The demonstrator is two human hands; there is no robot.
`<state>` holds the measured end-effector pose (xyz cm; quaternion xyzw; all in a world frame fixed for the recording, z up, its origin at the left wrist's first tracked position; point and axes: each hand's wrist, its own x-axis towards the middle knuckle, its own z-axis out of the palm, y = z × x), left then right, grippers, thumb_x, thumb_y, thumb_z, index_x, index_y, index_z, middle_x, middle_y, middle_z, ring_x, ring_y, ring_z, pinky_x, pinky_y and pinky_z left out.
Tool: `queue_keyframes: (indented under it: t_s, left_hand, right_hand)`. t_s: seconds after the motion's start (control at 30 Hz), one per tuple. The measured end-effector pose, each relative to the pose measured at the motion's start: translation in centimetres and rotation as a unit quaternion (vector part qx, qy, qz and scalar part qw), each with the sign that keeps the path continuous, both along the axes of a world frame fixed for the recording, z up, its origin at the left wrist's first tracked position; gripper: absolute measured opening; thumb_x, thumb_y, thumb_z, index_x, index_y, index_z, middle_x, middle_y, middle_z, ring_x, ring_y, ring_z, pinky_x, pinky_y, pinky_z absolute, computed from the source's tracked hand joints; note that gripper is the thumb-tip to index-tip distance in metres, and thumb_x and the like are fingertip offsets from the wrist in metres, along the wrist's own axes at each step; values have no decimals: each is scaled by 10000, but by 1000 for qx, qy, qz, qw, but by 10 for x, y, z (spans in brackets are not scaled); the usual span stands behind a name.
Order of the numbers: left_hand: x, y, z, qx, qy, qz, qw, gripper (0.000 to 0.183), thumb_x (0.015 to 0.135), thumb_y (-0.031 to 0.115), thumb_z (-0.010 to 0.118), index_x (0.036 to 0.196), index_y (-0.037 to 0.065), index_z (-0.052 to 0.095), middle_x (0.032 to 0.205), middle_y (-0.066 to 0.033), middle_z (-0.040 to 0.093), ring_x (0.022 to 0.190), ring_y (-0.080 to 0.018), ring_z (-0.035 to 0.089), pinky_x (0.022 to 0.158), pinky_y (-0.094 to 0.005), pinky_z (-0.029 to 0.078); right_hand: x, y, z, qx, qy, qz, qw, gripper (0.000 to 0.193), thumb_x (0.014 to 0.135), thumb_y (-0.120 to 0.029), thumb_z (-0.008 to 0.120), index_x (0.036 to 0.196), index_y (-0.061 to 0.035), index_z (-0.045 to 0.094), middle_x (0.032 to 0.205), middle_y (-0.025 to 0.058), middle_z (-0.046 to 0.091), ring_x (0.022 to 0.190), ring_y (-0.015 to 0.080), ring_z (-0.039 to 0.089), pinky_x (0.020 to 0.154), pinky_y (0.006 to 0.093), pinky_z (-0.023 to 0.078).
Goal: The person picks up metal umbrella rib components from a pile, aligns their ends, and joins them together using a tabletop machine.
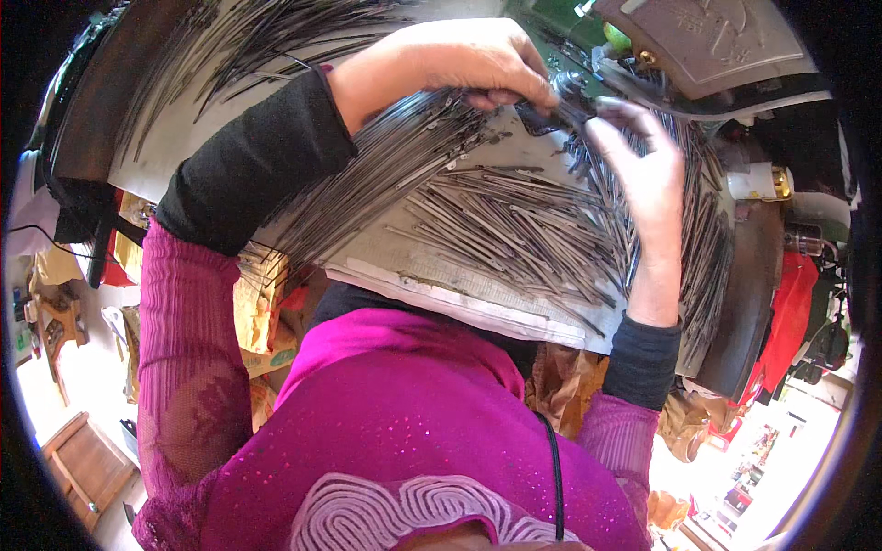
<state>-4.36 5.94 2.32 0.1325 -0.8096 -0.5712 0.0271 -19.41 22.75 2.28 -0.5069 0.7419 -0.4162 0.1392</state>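
Note:
My left hand reaches over the far part of the table, its fingers pinched together at a small dark part. Close by on the right is my right hand, thumb and fingers bent towards that same part. Motion smears those fingertips, and the part's kind cannot be made out. Beneath my left wrist lies a bundle of long thin dark metal strips, roughly side by side. Shorter thin strips are heaped in the middle of the table, and more strips lie beyond my right forearm.
A green machine with a grey metal cover plate stands at the far right, close to my hands. More loose strips spread over the far left. A white padded edge runs along the table's near side. Red cloth hangs at right.

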Motion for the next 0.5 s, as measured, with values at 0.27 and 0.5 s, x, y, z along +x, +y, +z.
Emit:
queue_keyframes:
  t_s: [0.27, 0.5]
  left_hand:
    - [7, -1, 3, -89, -31, -51, 994, 416, 811, 376, 632, 928, -21, 659, 520, -9, 474, 438, -70, 445, 414, -221, 346]
    - [8, 4, -14, -432, -14, 41, 901, 235, 722, 237, 610, 845, 42, 658, 774, -175, 634, 754, -341, 618, 717, -400, 498]
  right_hand:
    - [8, 11, 9, 50, 120, 103, 986, 163, 775, -118, 654, 894, -7, 651, 773, 70, 631, 667, 148, 571, 626, 263, 451]
    - [8, 15, 10, 109, -65, 97, 987, 191, 808, -111, 618, 949, 13, 653, 739, 1, 617, 648, 52, 525, 595, 205, 423]
